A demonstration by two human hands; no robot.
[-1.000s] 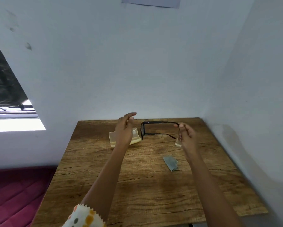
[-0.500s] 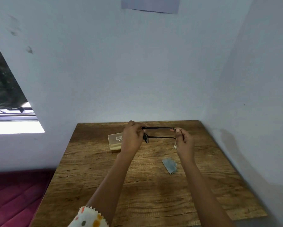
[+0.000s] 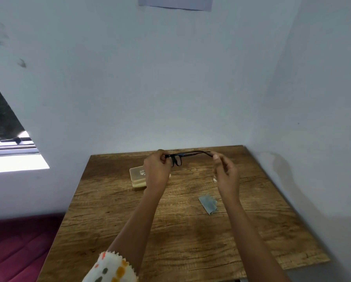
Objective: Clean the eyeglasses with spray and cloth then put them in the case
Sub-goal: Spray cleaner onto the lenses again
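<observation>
Grey cloth (image 3: pixel 208 204) lies right of centre on wooden table (image 3: pixel 170 241). Beyond, mid-frame, left hand (image 3: pixel 156 171) grips black eyeglasses (image 3: pixel 188 154) at front hinge. Right hand (image 3: pixel 226 174) pinches temple tip. Pair held above tabletop, temple extended. Likely folding for pale-yellow case (image 3: pixel 138 177), centre-left. Next: swing temple shut w/o smudging lenses.

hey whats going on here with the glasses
A person is holding black eyeglasses up over a wooden table with both bare hands. The left grip holds the frame front by a lens, and the right grip pinches the tip of one temple arm. A pale case sits on the table behind the left grip, and a grey cloth lies untouched near the right forearm. Nothing is in the case yet that I can see.
</observation>
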